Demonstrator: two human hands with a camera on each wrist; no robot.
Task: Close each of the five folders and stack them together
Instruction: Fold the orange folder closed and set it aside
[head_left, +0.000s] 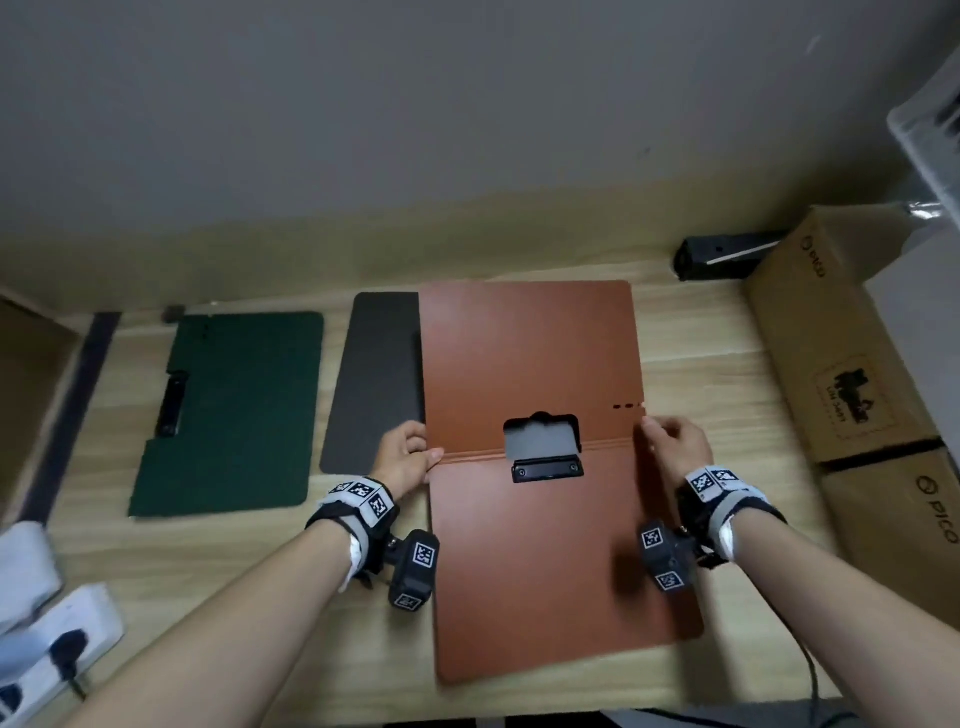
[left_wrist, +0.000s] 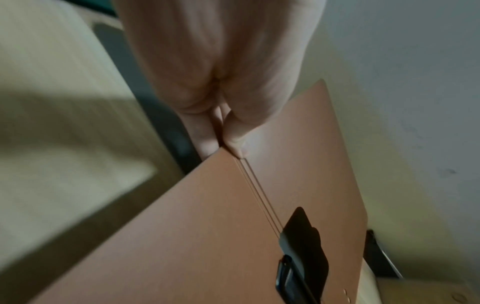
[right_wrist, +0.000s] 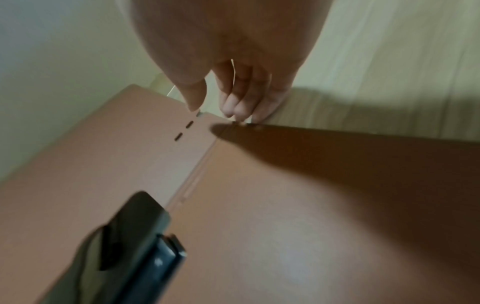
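A brown folder (head_left: 530, 353) lies open in the middle of the wooden table (head_left: 234, 571), its black clip (head_left: 545, 467) at the fold. My left hand (head_left: 410, 452) pinches the fold's left end, thumb on top (left_wrist: 233, 144). At the fold's right end my right hand (head_left: 665, 436) holds the edge, thumb above and fingers (right_wrist: 233, 107) at the rim by the small slots. A grey folder (head_left: 374, 379) sits partly under the brown one's left side. Further left a green folder (head_left: 228, 410) lies flat with a black clip on its left side.
Cardboard boxes (head_left: 841, 353) line the right side of the table. A black device (head_left: 727, 254) sits by the wall behind them. A white power strip (head_left: 57, 639) with plugs lies at the near left. A grey wall rises close behind the table.
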